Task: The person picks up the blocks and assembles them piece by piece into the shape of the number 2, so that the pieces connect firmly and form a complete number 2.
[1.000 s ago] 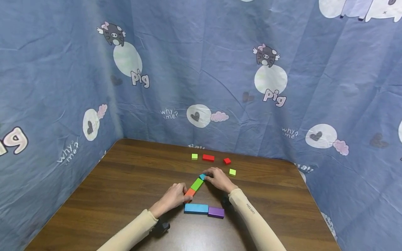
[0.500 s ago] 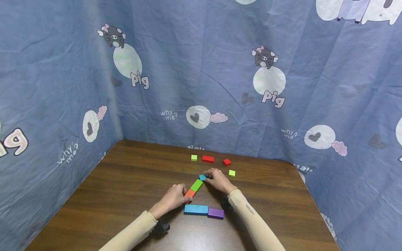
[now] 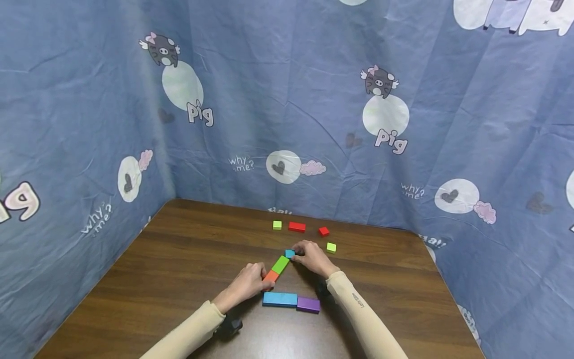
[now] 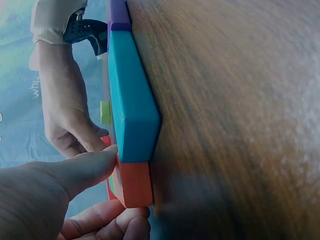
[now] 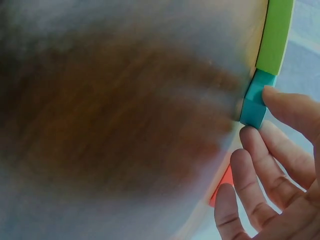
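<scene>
In the head view, my left hand (image 3: 244, 284) grips an orange block (image 3: 271, 276) at the near end of a slanted row. The left wrist view shows the thumb on one side of that orange block (image 4: 136, 185) and curled fingers on the other. A green block (image 3: 280, 265) continues the row away from me. At its far end my right hand (image 3: 314, 258) pinches a small blue block (image 3: 289, 254). In the right wrist view this small blue block (image 5: 254, 107) meets the green block's end (image 5: 274, 40). A long blue block (image 3: 280, 299) and a purple block (image 3: 308, 304) lie end to end nearer me.
Farther back on the wooden table (image 3: 179, 259) lie a yellow-green cube (image 3: 277, 225), a red block (image 3: 297, 227), a small red block (image 3: 324, 232) and another yellow-green cube (image 3: 331, 248). A blue patterned curtain (image 3: 242, 124) hangs behind the table.
The small blue block has turned in my right fingers and now sits squarer to the table's back edge, slightly farther right. My left hand and the orange block have stayed put.
</scene>
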Motion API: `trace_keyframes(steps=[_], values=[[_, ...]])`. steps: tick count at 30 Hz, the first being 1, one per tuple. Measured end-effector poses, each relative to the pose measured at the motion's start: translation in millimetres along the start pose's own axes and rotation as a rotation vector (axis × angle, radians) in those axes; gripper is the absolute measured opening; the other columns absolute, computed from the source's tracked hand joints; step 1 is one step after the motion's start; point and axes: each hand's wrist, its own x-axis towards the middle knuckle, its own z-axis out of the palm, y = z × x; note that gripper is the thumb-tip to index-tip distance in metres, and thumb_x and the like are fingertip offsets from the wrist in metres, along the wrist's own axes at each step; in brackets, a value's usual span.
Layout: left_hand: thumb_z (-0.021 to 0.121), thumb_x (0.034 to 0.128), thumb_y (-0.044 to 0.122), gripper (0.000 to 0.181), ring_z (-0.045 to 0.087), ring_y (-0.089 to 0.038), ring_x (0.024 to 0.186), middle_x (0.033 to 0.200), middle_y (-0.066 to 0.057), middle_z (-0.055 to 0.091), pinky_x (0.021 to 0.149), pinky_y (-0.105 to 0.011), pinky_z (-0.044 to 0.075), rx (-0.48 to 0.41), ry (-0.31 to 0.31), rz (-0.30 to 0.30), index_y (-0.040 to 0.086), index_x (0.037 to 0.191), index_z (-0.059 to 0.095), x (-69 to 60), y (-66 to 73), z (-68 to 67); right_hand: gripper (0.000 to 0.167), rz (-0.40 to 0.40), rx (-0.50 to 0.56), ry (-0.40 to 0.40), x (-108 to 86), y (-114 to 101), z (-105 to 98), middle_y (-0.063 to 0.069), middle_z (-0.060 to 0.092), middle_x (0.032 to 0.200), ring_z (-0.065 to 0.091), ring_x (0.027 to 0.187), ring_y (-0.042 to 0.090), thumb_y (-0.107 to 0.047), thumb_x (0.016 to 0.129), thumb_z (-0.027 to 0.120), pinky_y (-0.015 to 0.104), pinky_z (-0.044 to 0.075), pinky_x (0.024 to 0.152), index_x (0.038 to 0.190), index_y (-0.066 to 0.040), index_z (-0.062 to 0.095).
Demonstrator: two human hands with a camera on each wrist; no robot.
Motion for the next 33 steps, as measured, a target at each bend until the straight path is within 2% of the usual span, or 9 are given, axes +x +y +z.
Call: trace_keyframes(steps=[8, 15, 22, 33], values=[[0.081, 0.0761, 0.02, 0.028, 0.046, -0.009, 0.055, 0.068, 0.0, 0.056, 0.047, -0.022, 0.036, -0.009, -0.015, -0.01, 0.003, 0.079, 0.059, 0.1, 2.2, -1.1, 0.024, 0.016, -0.008, 0.006, 1.2, -0.5, -1.5, 0.002, 0.066, 0.094, 0.062, 0.084, 0.012, -0.022, 0.084, 0.075, 0.027, 0.049, 0.074, 0.103, -0.008, 0.069], [0.08, 0.0765, 0.021, 0.027, 0.047, -0.009, 0.055, 0.068, 0.0, 0.056, 0.046, -0.022, 0.036, -0.007, -0.026, -0.008, 0.003, 0.08, 0.061, -0.3, 1.4, 0.4, 0.025, 0.017, 0.016, -0.028, -2.1, -0.9, -1.1, 0.003, 0.066, 0.097, 0.063, 0.086, 0.013, -0.019, 0.085, 0.072, 0.028, 0.05, 0.075, 0.107, -0.007, 0.068], [0.081, 0.0765, 0.021, 0.028, 0.046, -0.009, 0.055, 0.069, -0.001, 0.056, 0.046, -0.022, 0.036, -0.012, -0.026, -0.017, 0.002, 0.081, 0.06, -0.7, 0.3, 0.9, 0.025, 0.009, 0.021, -0.019, -2.2, 0.0, -0.2, 0.002, 0.067, 0.09, 0.063, 0.084, 0.012, -0.026, 0.083, 0.075, 0.027, 0.05, 0.074, 0.1, -0.008, 0.069], [0.08, 0.0769, 0.02, 0.028, 0.046, -0.01, 0.055, 0.069, -0.001, 0.056, 0.046, -0.022, 0.035, -0.017, -0.016, -0.018, 0.002, 0.08, 0.06, -0.5, 0.3, 1.5, 0.025, 0.009, 0.019, -0.017, -0.1, 0.0, -0.7, 0.004, 0.067, 0.096, 0.064, 0.086, 0.013, -0.018, 0.085, 0.072, 0.028, 0.051, 0.077, 0.106, -0.005, 0.068]])
